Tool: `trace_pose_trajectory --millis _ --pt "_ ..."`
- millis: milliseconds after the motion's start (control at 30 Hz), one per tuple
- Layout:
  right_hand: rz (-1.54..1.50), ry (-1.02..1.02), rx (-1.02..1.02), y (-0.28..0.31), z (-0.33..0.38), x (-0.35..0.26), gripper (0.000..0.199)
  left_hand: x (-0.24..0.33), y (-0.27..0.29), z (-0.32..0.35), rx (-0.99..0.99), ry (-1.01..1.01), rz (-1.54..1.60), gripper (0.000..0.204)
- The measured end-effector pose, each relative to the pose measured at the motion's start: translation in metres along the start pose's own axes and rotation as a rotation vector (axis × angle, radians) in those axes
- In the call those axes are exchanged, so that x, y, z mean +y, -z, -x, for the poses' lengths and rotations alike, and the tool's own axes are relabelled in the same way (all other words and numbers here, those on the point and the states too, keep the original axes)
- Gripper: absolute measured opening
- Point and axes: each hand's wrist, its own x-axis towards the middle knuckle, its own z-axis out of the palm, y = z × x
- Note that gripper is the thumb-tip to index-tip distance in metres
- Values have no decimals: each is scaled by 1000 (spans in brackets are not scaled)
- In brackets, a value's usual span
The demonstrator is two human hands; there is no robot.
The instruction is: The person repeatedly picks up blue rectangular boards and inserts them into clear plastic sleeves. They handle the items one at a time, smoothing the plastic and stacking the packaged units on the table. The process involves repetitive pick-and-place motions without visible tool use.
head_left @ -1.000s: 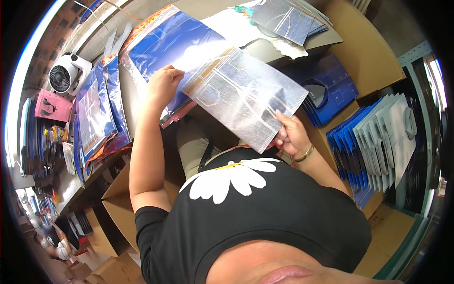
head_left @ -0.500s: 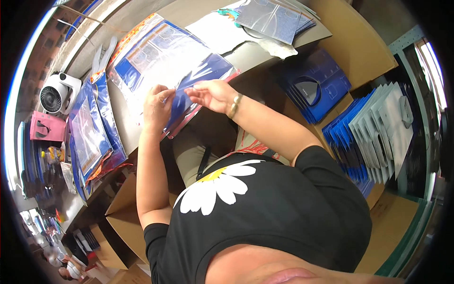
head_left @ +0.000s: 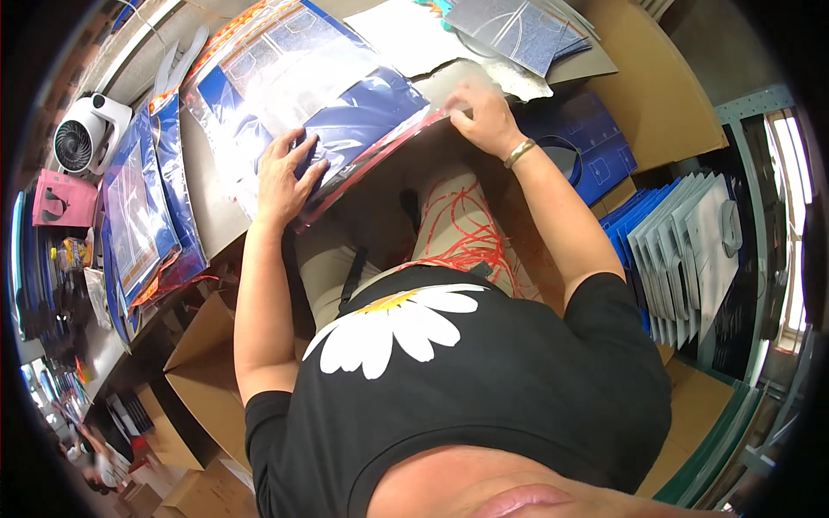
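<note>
On the table, left hand (head_left: 283,177) flattens blue plastic-wrapped package (head_left: 319,104).

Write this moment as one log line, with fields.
left hand: flat on blue plastic bag | right hand: at bag's right edge | bag: lying on table

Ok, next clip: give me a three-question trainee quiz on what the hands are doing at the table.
1. True or false: the left hand lies flat on the blue plastic-wrapped pack.
2. The right hand is at which part of that pack? A) its right-hand edge B) its far left corner C) not near it
3. What white device stands at the table's left end?

Key: 1 true. 2 A. 3 a small fan.
</note>
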Motion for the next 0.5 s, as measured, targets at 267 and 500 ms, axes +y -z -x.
trace_pose_trajectory --millis 267,500 --pt "162 230 -38 -9 -10 2 11 -1 1 1 -29 -2 -48 46" --pt "58 298 -465 -22 100 -61 12 -2 -1 -1 -39 -1 -46 46"
